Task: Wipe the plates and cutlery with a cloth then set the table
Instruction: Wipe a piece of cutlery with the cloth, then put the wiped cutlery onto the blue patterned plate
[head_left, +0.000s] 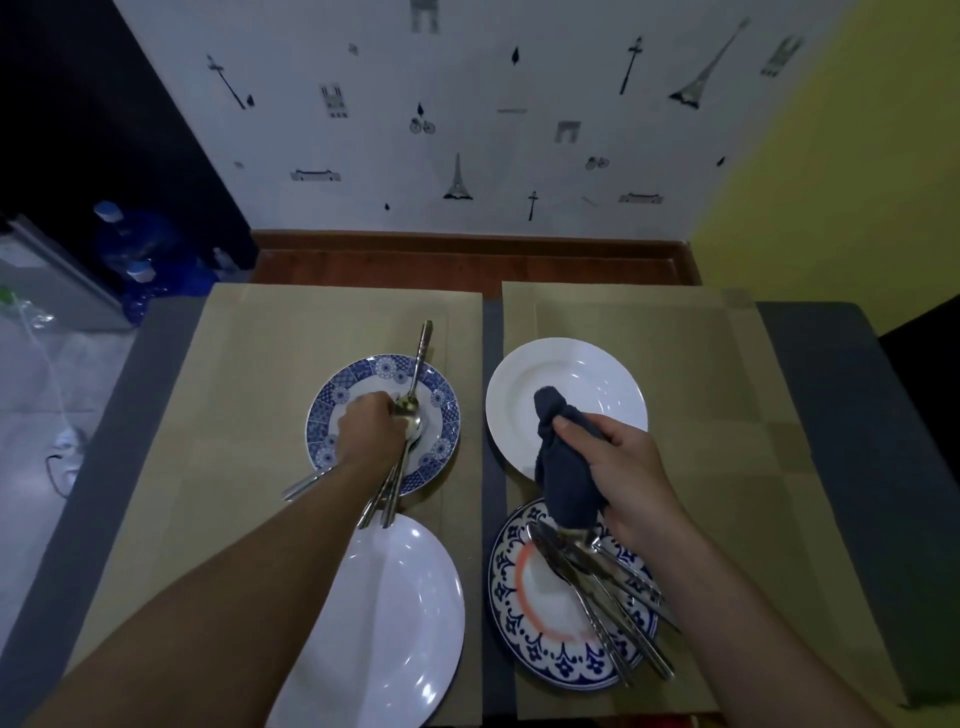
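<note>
My left hand (370, 432) reaches over a blue-patterned plate (337, 400) at the far left and its fingers close around a spoon (410, 415) lying in it. Several more spoons (387, 499) lie across that plate's near rim. My right hand (618, 467) grips a dark blue cloth (563, 478) above the near edge of a plain white plate (566, 374). Below it a blue-and-orange patterned plate (524, 613) carries a pile of cutlery (613, 603). A second white plate (384, 623) lies at the near left.
Two tan cardboard sheets (249, 364) cover a grey table (831, 374). A papered wall (467, 130) with a wooden skirting stands behind. Blue-capped water bottles (130, 244) and a grey box stand on the floor at the left.
</note>
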